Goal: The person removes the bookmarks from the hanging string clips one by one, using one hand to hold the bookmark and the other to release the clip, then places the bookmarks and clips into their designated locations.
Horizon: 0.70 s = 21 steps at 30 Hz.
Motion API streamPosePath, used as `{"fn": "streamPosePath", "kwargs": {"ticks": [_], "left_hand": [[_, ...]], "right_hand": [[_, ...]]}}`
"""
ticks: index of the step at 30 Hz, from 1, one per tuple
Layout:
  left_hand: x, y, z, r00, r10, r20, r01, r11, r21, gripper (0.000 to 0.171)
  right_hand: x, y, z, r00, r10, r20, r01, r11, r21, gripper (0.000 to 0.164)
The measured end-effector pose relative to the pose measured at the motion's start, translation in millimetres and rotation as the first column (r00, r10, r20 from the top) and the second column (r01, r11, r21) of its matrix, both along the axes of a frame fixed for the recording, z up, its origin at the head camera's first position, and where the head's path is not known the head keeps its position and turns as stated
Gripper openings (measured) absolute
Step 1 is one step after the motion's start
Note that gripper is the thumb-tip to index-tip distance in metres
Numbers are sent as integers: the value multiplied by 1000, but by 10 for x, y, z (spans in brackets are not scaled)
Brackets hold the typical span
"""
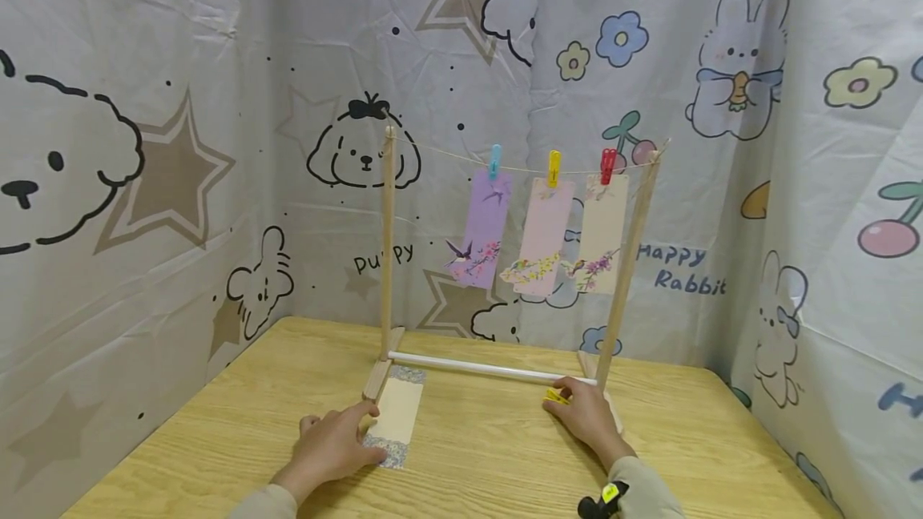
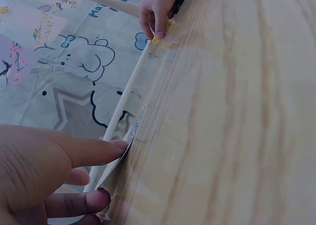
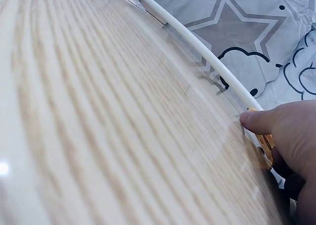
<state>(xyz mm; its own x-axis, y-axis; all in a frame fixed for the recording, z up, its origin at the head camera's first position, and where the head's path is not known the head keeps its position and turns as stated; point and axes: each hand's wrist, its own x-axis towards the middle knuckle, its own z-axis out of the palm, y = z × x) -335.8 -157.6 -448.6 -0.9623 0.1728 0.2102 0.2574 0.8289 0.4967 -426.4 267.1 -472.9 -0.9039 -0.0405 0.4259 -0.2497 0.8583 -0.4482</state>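
On the table's left side lies a cream card with patterned grey-blue bands at both ends. My left hand holds it by its long edge, index finger and thumb spread along that side. In the left wrist view the card shows as a thin strip under the fingertips. Low over the table, near the right end of the white rod, my right hand pinches a yellow clothespin. The right wrist view shows the clothespin partly hidden by thumb and fingers.
A wooden frame with a white rod stands at the back. From its string hang a purple card, a pink card and a cream card, held by blue, yellow and red clothespins. Printed curtains surround the table.
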Motion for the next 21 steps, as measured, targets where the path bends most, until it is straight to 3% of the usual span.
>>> {"fn": "streamPosePath", "kwargs": {"ticks": [21], "left_hand": [[-14, -16, -11, 1000, 5, 10, -5, 1000, 7, 61]], "right_hand": [[-40, -40, -29, 1000, -1, -1, 1, 1000, -12, 39]]}}
